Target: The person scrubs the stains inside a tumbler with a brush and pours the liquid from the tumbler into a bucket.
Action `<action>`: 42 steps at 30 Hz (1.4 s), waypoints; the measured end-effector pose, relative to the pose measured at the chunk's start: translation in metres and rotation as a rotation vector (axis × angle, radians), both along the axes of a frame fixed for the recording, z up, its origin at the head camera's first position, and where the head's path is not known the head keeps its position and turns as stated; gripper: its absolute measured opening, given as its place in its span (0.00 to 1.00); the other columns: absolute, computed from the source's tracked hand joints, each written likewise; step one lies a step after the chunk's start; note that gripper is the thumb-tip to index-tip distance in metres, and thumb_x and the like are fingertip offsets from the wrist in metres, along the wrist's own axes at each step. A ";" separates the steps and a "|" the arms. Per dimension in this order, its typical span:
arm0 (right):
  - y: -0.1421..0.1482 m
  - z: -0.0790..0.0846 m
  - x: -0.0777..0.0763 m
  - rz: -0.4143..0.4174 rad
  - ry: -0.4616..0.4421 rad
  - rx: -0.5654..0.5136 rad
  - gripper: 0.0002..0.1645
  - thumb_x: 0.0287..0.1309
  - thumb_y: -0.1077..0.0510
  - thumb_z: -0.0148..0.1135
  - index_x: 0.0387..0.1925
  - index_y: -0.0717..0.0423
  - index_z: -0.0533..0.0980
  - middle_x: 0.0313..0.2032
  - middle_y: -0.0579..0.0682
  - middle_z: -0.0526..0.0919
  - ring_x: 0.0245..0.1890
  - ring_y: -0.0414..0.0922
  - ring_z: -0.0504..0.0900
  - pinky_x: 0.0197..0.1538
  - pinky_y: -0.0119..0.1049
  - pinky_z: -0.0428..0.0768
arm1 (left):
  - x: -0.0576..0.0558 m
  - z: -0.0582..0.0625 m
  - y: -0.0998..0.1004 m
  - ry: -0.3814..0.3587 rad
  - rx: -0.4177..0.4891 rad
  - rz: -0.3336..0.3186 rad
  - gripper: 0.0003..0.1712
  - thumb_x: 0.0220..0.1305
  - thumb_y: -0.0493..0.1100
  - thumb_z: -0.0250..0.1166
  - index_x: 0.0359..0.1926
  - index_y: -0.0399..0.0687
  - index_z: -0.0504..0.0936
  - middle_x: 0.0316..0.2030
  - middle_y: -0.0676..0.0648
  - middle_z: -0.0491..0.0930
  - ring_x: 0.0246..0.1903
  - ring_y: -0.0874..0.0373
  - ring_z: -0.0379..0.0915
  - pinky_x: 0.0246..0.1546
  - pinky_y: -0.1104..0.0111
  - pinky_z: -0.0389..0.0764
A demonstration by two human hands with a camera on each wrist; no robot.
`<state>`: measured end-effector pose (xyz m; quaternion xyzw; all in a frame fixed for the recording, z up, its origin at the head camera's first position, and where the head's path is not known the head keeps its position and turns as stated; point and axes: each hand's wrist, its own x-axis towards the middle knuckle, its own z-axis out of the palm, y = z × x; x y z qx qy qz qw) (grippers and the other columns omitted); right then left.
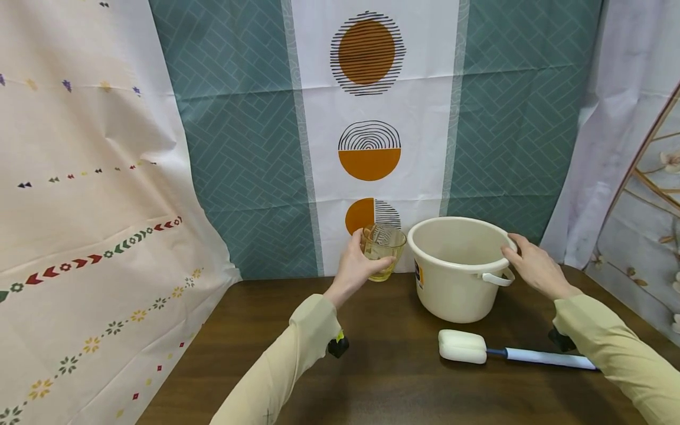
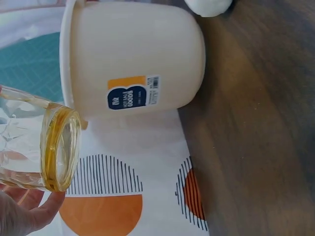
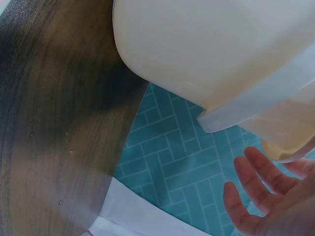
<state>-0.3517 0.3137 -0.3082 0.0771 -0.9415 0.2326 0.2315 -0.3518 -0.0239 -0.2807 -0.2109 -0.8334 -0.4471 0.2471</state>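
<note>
My left hand grips a yellow-tinted clear glass, thumb on its near side. In the left wrist view the glass lies sideways across the picture, with part of the hand below it. Close to its right stands a cream plastic bucket with a white handle and an orange and navy label. My right hand is at the bucket's right rim. In the right wrist view, several fingers are spread loosely beside the rim; the thumb is mostly hidden there.
A sponge brush with a white head and a pale handle lies on the dark wooden table, in front of the bucket. Behind hangs a teal and white curtain with orange circles. Patterned cloth drapes down the left side.
</note>
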 end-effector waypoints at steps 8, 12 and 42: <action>0.001 0.001 -0.001 0.001 -0.013 0.001 0.32 0.46 0.43 0.32 0.49 0.60 0.48 0.39 0.63 0.61 0.36 0.56 0.61 0.28 0.48 0.57 | -0.006 0.013 0.002 0.059 -0.026 0.047 0.43 0.21 0.60 0.59 0.43 0.47 0.57 0.33 0.54 0.63 0.30 0.68 0.57 0.28 0.73 0.62; 0.001 0.000 -0.002 0.000 -0.020 0.001 0.33 0.45 0.42 0.32 0.49 0.60 0.47 0.39 0.63 0.61 0.35 0.56 0.61 0.28 0.48 0.58 | -0.008 0.019 0.003 0.078 -0.077 0.087 0.44 0.20 0.62 0.59 0.43 0.48 0.57 0.33 0.55 0.61 0.30 0.68 0.54 0.28 0.73 0.62; 0.001 -0.002 0.000 0.004 -0.014 -0.004 0.33 0.45 0.43 0.32 0.49 0.60 0.47 0.40 0.63 0.60 0.36 0.56 0.60 0.29 0.49 0.57 | -0.032 0.048 0.039 0.392 -0.616 0.387 0.49 0.15 0.68 0.54 0.45 0.53 0.54 0.33 0.50 0.58 0.33 0.56 0.53 0.22 0.66 0.57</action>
